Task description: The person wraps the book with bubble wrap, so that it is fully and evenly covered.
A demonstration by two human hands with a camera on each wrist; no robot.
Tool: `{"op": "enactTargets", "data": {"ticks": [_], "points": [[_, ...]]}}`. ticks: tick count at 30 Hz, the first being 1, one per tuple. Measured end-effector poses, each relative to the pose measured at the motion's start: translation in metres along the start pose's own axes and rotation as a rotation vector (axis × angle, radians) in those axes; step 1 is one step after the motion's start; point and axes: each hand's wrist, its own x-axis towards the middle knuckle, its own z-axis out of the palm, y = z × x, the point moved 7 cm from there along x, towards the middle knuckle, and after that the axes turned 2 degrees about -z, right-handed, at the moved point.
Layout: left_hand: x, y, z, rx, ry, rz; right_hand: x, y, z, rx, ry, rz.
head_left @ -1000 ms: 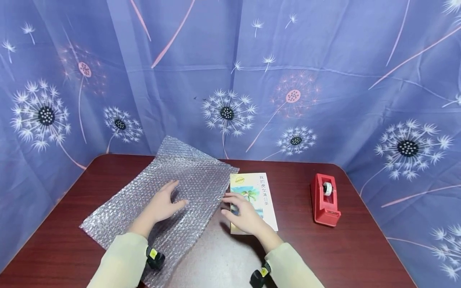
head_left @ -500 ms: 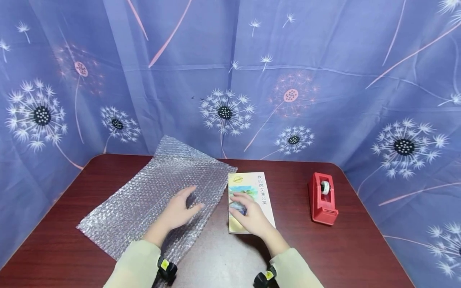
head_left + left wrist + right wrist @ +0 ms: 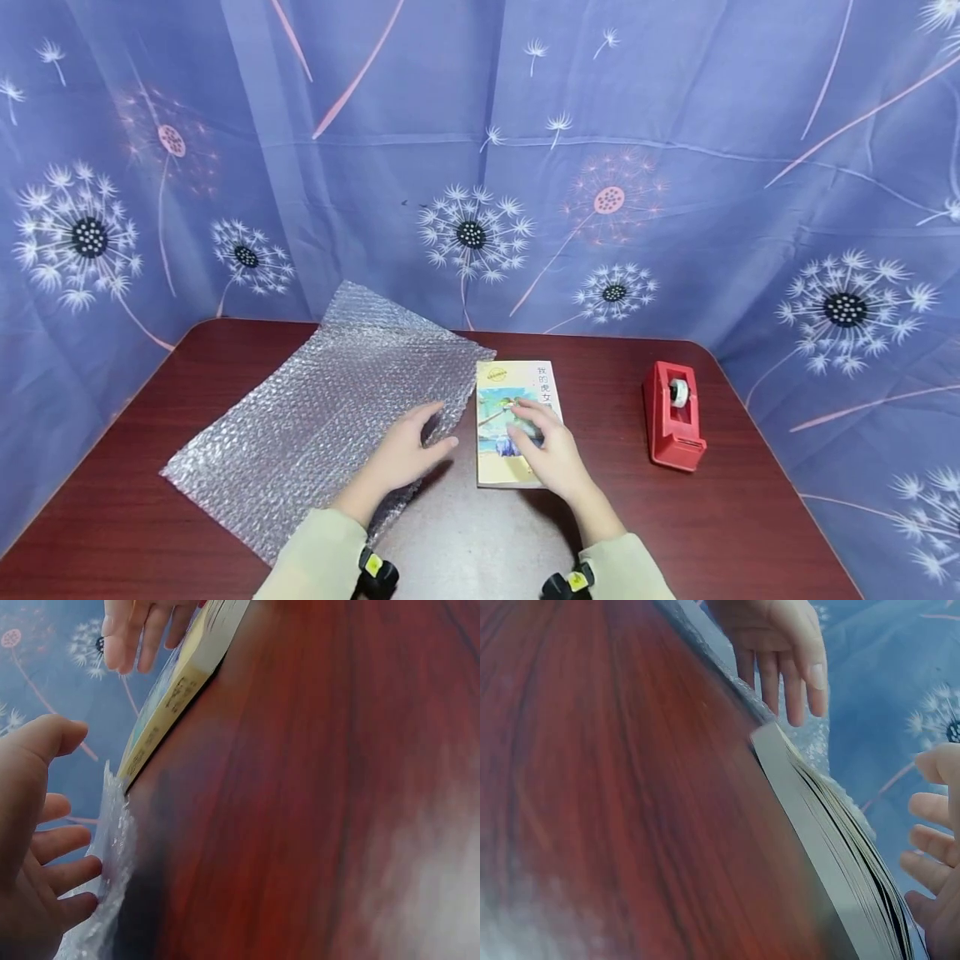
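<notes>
We see a dark red-brown wooden table (image 3: 750, 517), glossy at its near side, with a blue dandelion-print curtain (image 3: 360, 208) behind and at both sides. A red tape dispenser (image 3: 675, 417) stands toward the right.

The book (image 3: 498, 450) lies flat near the middle, cover up, its long axis running away from us, the title's top toward the curtain. Left of it, the bubble wrap (image 3: 322, 417) slants from near left to far right; its far corner shows against the curtain, and its right corner reaches the book's far left corner.

The left hand (image 3: 405, 450), fingers loose, grasps nothing at the wrap's right side. The right hand (image 3: 558, 458), equally relaxed, grasps nothing over the book; we cannot tell whether its fingertips touch the cover. It hides the lower title. The left forearm covers some wrap, and both sleeves are cut off below.
</notes>
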Motion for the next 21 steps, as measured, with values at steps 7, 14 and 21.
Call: {"op": "enactTargets", "data": {"ticks": [7, 14, 21], "points": [[0.003, 0.011, 0.016, -0.022, 0.020, 0.029, -0.005, 0.014, -0.013, -0.042, 0.045, 0.082], [0.005, 0.019, 0.028, -0.085, 0.029, 0.046, -0.005, 0.018, -0.017, -0.064, 0.044, 0.096], [0.006, 0.020, 0.033, -0.083, 0.033, 0.041, -0.004, 0.027, -0.023, -0.073, 0.050, 0.157]]}}
